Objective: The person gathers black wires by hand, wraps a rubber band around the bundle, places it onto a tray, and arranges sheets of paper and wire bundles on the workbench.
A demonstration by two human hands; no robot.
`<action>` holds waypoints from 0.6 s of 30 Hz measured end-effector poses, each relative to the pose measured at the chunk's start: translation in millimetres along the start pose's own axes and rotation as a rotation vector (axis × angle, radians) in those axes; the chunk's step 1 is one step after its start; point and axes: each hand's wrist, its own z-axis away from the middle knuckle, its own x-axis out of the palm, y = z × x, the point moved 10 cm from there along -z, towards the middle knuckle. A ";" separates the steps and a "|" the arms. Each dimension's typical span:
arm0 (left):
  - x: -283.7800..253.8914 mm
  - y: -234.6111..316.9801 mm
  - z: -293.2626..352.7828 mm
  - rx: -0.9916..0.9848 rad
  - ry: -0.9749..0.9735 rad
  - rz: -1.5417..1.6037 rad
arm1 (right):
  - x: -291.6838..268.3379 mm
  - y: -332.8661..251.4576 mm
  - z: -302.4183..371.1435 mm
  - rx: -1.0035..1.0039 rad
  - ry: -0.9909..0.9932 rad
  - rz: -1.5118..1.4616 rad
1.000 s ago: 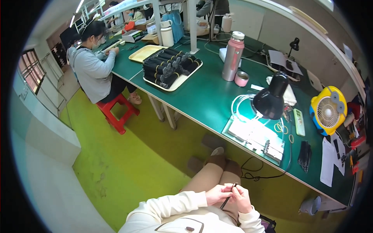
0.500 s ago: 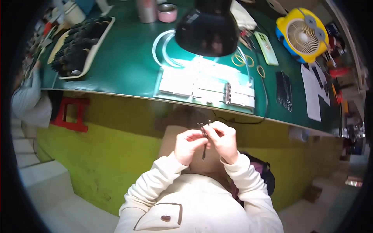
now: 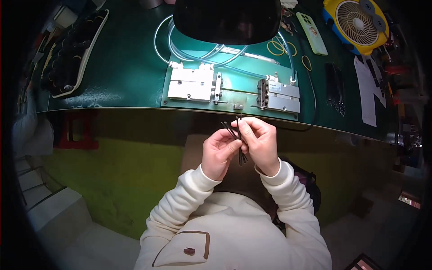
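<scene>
In front of my chest, just short of the table edge, both hands meet around several thin black cords [image 3: 243, 158]. My left hand [image 3: 217, 155] pinches them between thumb and fingers, with some ends sticking up past its fingertips. My right hand [image 3: 260, 143] is closed, thumb against fingers, on the upper part of a black cord beside the left fingertips. Just beyond the hands lies a fixture plate [image 3: 198, 107] at the table edge. It bears a left metal cylinder block [image 3: 191, 84] and a right metal cylinder block [image 3: 282, 96], with a small clear piece [image 3: 238, 106] between them.
A black lamp head [image 3: 227, 20] hangs over the fixture, whose clear hoses [image 3: 158, 33] loop behind it. Far left stands a tray [image 3: 92, 54] of black bundles. To the right are rubber bands [image 3: 306, 63], a phone [image 3: 312, 33], a yellow fan [image 3: 357, 23] and black cords [image 3: 334, 90].
The view has shifted, and the fixture, washed out by glare before, now shows clearly. Both hands stay together on the cords, which are now fanned apart more at their upper ends.
</scene>
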 end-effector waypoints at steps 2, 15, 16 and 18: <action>-0.6 2.1 -1.8 0.007 0.011 0.009 | 2.6 -0.7 -3.6 -0.009 0.005 0.003; 2.9 10.3 -10.5 -0.007 -0.006 0.061 | 4.2 -1.7 -15.0 -0.001 0.062 -0.051; 3.8 10.9 -10.5 -0.012 -0.013 0.060 | 4.6 -1.2 -15.0 0.001 0.063 -0.049; 4.0 11.4 -10.5 -0.023 -0.018 0.055 | 4.1 -2.1 -15.3 -0.014 0.083 -0.062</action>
